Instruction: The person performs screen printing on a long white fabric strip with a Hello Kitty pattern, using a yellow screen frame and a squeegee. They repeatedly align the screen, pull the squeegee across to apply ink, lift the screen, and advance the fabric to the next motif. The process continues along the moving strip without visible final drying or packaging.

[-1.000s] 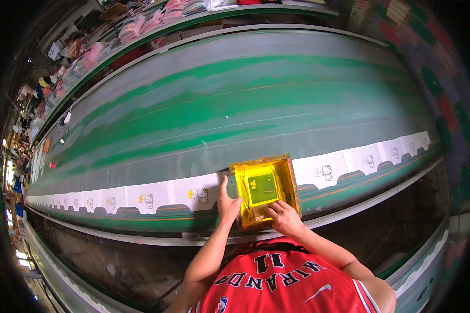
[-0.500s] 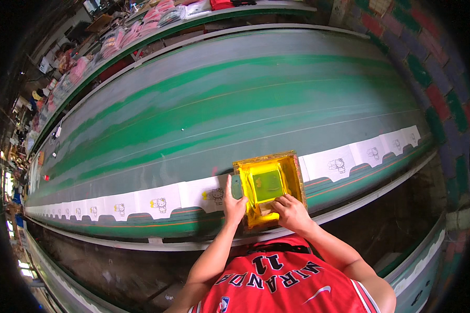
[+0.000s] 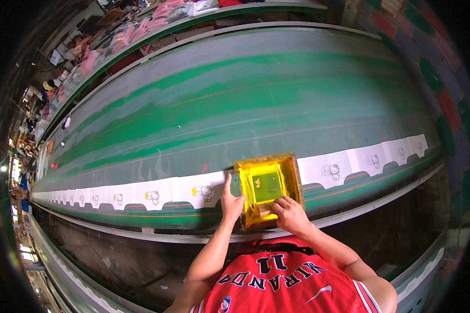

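Note:
A yellow-coated screen-printing frame (image 3: pixel 298 180) with raised walls lies over the row of white printed pieces (image 3: pixel 141 190) at the table's near edge. My left hand (image 3: pixel 232 202) grips the frame's left side, its forefinger stretched along the dark green block (image 3: pixel 236 185) there. Closed around a small pale squeegee (image 3: pixel 265 209), my right hand (image 3: pixel 291 214) is inside the frame's near end. The mesh window (image 3: pixel 267 187) shows a small yellow motif. Outlined cat figures left of the frame carry yellow patches; the figure (image 3: pixel 333 171) just right of it shows black lines only.
A long green-grey printing table (image 3: pixel 219 120) stretches to both sides, with a pale rail (image 3: pixel 177 237) along its near edge. Beyond it, another bench (image 3: pixel 193 21) bears pink and clear-wrapped bundles. A painted brick wall (image 3: pixel 449 109) stands at the right.
The frame and both hands have shifted slightly right along the row, so the figure on the left shows more fully. The yellow motif in the mesh window is plainer now.

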A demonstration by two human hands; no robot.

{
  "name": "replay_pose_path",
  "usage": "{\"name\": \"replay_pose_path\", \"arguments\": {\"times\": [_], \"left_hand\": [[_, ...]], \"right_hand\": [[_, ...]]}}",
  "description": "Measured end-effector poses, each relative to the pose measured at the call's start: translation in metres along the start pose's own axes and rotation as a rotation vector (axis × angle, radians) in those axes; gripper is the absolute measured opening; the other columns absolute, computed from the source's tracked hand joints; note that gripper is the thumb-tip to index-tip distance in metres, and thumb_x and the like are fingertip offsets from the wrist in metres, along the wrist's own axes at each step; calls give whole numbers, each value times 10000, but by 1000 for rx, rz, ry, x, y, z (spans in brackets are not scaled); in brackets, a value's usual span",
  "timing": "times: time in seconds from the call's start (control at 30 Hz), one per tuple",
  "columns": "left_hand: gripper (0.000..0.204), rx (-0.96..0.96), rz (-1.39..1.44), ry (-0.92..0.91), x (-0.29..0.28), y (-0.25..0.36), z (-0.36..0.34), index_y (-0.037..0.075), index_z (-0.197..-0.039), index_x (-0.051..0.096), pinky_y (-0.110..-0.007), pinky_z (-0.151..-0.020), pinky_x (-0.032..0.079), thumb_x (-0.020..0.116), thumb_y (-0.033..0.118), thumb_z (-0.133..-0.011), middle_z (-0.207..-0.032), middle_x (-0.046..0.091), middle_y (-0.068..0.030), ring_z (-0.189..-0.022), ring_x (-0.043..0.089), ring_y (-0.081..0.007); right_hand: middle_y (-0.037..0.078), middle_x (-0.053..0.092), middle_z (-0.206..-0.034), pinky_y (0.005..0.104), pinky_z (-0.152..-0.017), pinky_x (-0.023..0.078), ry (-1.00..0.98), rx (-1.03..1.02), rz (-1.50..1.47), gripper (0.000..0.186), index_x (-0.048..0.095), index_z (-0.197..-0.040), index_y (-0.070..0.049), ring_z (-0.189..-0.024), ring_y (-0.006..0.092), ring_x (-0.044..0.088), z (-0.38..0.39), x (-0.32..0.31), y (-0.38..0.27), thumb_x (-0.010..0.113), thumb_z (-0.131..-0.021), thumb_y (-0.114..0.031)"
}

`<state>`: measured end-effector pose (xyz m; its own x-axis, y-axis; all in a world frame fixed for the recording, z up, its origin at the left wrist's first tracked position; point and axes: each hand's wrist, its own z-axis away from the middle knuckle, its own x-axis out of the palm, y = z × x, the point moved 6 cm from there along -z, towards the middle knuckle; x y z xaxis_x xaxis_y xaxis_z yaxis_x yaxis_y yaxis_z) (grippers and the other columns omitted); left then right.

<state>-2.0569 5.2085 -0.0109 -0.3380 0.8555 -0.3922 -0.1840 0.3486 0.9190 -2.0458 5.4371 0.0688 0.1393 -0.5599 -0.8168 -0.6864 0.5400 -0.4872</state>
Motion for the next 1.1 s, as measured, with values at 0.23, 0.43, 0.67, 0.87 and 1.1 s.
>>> {"name": "replay_pose_path", "arguments": {"times": [0.23,0.43,0.67,0.87,1.1], "left_hand": [[940,-69,29,-22,0,2,-1,49,-1632,385,-396,-1195,426,690,-36,-747,-1577,526,-251,-1466,517,-349],[951,-1,-42,-12,3,-6,-3,60,-1633,376,-421,-1200,426,704,-27,-745,-1572,523,-258,-1459,517,-374],[972,-55,-5,-49,1,0,-1,86,-1641,366,-431,-1198,426,714,-20,-740,-1591,500,-249,-1479,490,-374],[932,-151,72,-43,1,1,2,56,-1630,393,-382,-1172,437,702,-38,-755,-1603,513,-220,-1454,530,-285],[913,66,46,48,18,40,14,63,-1618,417,-411,-1134,481,716,-51,-763,-1490,616,-228,-1352,624,-327]], "right_hand": [[124,653,-1020,432,-900,548,-13,-82,91,310,673,-1014,-51,-996,323,644,18,15,-3,708,-706,-73],[132,665,-885,460,-841,552,26,26,55,134,688,-876,-46,-919,360,652,-84,19,55,689,-743,-36],[128,653,-862,457,-827,540,43,26,69,175,703,-862,-69,-891,367,647,-79,27,53,677,-708,11],[122,673,-1004,426,-860,563,-22,-22,92,221,685,-960,-65,-961,319,651,6,19,-4,678,-739,-55],[130,701,-1068,439,-897,571,-88,3,34,345,700,-1069,-29,-1005,339,674,7,-13,21,709,-724,-29]]}}
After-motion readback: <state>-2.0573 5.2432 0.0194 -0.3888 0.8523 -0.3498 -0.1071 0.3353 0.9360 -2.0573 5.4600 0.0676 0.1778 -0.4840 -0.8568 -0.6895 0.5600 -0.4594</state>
